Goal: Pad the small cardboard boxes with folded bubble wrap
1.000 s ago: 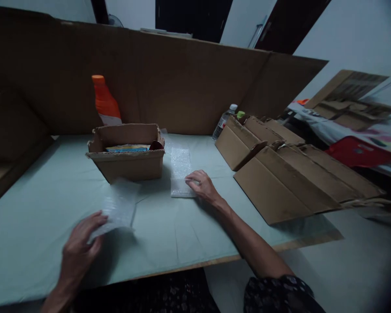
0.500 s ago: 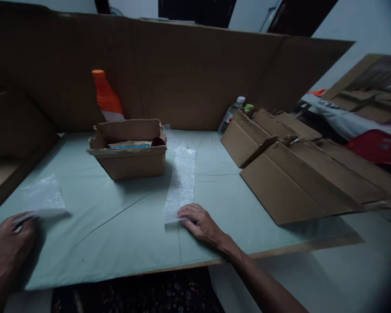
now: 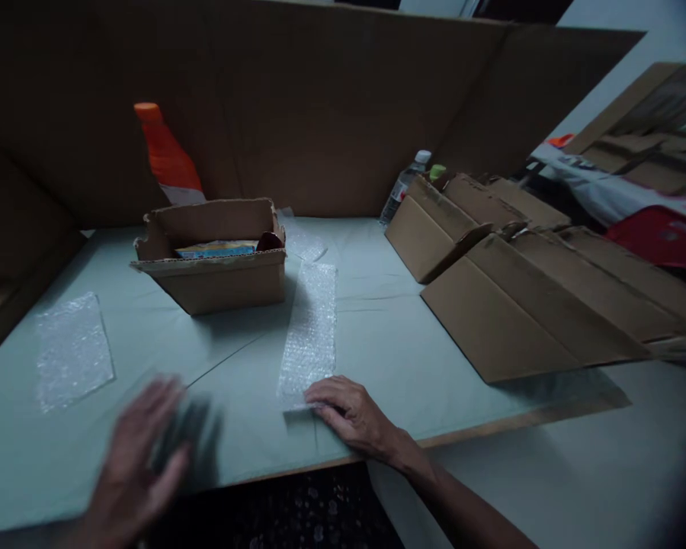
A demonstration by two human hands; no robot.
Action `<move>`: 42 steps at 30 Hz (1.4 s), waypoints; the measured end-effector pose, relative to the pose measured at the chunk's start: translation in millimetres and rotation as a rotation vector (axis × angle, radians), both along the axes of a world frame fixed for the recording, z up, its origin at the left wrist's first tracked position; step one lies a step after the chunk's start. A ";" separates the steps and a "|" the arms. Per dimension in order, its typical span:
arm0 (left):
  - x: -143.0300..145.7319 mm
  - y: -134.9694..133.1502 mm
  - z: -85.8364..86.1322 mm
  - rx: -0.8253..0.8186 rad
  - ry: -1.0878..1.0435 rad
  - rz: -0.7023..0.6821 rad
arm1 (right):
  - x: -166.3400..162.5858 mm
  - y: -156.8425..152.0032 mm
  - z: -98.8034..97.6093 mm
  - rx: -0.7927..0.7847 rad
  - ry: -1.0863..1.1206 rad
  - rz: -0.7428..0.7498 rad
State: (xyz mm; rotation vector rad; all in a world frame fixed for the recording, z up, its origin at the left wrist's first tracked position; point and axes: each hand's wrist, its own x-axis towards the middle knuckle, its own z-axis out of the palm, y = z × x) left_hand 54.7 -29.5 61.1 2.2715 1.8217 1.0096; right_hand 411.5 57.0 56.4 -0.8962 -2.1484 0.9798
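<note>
A long strip of bubble wrap [image 3: 309, 328] lies on the pale green tabletop in front of me. Its near right corner is pinched by my right hand [image 3: 348, 412], which lifts that edge slightly. To the left, a squarish sheet of bubble wrap [image 3: 75, 349] lies flat. Blurred by motion, my left hand [image 3: 140, 457] hovers over the table between the two pieces, thumb apart from the fingers and nothing in it. Behind the strip, another clear plastic piece [image 3: 302, 238] is partly hidden by the small cardboard box.
An open cardboard box [image 3: 234, 286] holds colourful packets [image 3: 217, 249]. An orange bottle [image 3: 171, 160] leans at the back cardboard wall [image 3: 320, 107]. Cardboard boxes [image 3: 526, 305] stand on the right, with a clear bottle [image 3: 403, 187] behind them.
My left hand has let go of the squarish bubble wrap sheet, now flat, and moved right. My right hand still holds the strip's near edge. The view has tilted down a little.
</note>
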 end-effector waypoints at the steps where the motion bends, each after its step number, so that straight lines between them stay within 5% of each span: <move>1: 32.3 0.9 -6.2 -0.051 -0.032 -0.092 | -1.5 -1.3 1.4 -0.049 0.009 0.002; 4: 106.3 18.6 -19.8 -0.177 -0.171 -0.235 | -4.1 -2.1 2.2 -0.171 0.017 -0.034; 7: 135.0 44.9 -28.6 -0.245 -0.252 -0.172 | -2.9 -2.5 -1.4 -0.072 0.005 -0.156; 11: 137.2 66.6 -33.0 -0.269 -0.149 -0.058 | 2.6 -8.3 -4.4 0.339 -0.052 -0.394; 14: 136.7 66.8 -31.9 -0.186 -0.061 -0.046 | 4.4 -10.8 -5.8 0.433 -0.195 -0.266; 19: 135.9 53.0 -28.9 -0.027 -0.057 -0.213 | 0.7 -3.6 -13.3 0.453 -0.308 -0.174; 23: 133.3 44.7 -26.6 -0.057 -0.110 -0.344 | 1.7 -5.0 -12.2 0.303 -0.188 -0.164; 26: 133.3 44.3 -24.8 -0.132 -0.175 -0.329 | 6.8 -11.7 -7.7 0.190 -0.097 -0.178; 30: 136.0 52.4 -24.1 -0.158 -0.082 -0.206 | 12.6 -15.7 -2.9 0.319 -0.145 -0.346; 33: 138.1 57.5 -24.7 -0.083 -0.018 -0.170 | 11.2 -13.4 -3.7 0.381 -0.254 -0.243; 36: 137.9 52.9 -24.3 -0.040 -0.021 -0.282 | 7.3 -10.5 -7.4 0.364 -0.313 -0.142; 42: 131.1 29.9 -18.0 -0.190 -0.177 -0.360 | 7.7 -15.0 -5.1 0.157 -0.180 -0.082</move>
